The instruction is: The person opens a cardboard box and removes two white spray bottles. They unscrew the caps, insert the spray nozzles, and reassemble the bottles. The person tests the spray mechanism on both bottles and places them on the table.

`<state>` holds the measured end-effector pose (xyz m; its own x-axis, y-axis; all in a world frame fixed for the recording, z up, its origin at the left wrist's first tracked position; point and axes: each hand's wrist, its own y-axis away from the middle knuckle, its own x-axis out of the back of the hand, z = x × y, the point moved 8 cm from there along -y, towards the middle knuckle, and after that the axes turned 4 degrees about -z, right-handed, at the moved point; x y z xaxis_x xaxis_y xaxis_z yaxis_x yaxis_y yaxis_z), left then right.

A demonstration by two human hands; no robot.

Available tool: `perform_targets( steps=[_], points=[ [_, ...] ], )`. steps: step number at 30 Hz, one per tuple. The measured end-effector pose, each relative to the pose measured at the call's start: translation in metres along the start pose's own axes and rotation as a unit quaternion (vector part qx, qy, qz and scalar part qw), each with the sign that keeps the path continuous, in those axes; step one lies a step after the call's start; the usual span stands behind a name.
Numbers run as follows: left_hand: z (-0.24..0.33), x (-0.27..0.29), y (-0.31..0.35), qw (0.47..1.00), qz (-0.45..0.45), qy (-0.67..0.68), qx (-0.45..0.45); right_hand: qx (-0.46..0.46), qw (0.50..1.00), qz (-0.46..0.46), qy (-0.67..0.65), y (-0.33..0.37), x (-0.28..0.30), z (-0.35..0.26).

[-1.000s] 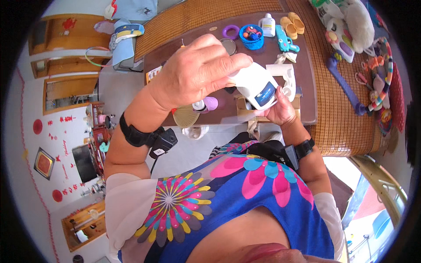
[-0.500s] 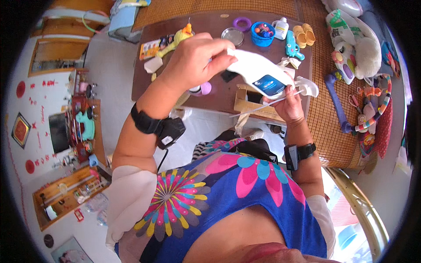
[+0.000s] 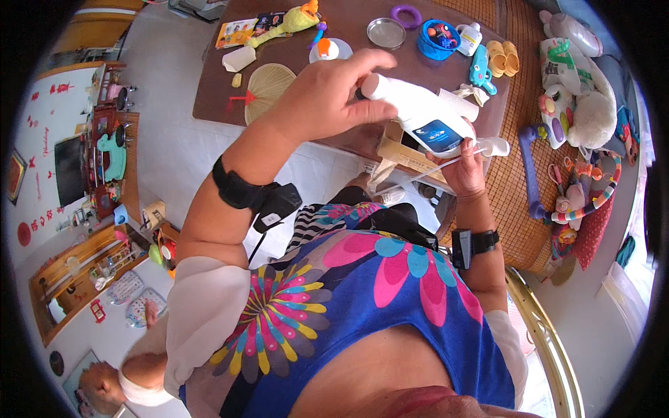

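Note:
A white plastic bottle (image 3: 411, 101) with a dark blue label lies tilted across my hands above the near side of the table. My right hand (image 3: 465, 171) grips its labelled lower right end and also holds a white pump head (image 3: 495, 147), whose thin tube slants down to the left. Around the bottle's rounded upper left end, my left hand (image 3: 341, 94) has thumb and forefinger spread. The thumb is at the bottle's side; whether it touches, I cannot tell. Behind the bottle, a white cylindrical thing (image 3: 458, 104) is partly hidden.
The brown table (image 3: 348, 21) bears a palm-leaf fan (image 3: 270, 89), a white cup (image 3: 239, 59), a round metal tin (image 3: 385, 33), a blue basket (image 3: 437, 52), a teal toy gun (image 3: 481, 70) and yellow shoes (image 3: 503, 58). An open cardboard box (image 3: 411, 157) stands at the near edge. Another person (image 3: 143, 366) shows lower left.
My left thumb and forefinger have parted from their pinch at the bottle's end. The bottle has turned, showing its rounded end. The view has shifted, and another person has appeared lower left.

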<state>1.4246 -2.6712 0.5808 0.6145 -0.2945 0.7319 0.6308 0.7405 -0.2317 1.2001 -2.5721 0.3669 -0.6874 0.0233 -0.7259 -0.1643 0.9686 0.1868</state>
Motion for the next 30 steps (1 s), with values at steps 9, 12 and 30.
perform_targets(
  steps=[9,12,30],
  points=[
    [-0.032,-0.009,0.004,0.996,0.013,-0.077,0.052,0.008,0.999,0.026,0.039,-0.012,0.011,0.002],
    [-0.035,-0.01,0.006,1.0,-0.028,-0.009,0.0,-0.003,0.999,0.016,0.029,-0.013,0.012,0.002],
    [-0.054,-0.033,0.004,0.994,-0.06,-0.004,0.091,-0.018,0.999,0.023,0.013,-0.013,0.029,0.005]
  ],
)
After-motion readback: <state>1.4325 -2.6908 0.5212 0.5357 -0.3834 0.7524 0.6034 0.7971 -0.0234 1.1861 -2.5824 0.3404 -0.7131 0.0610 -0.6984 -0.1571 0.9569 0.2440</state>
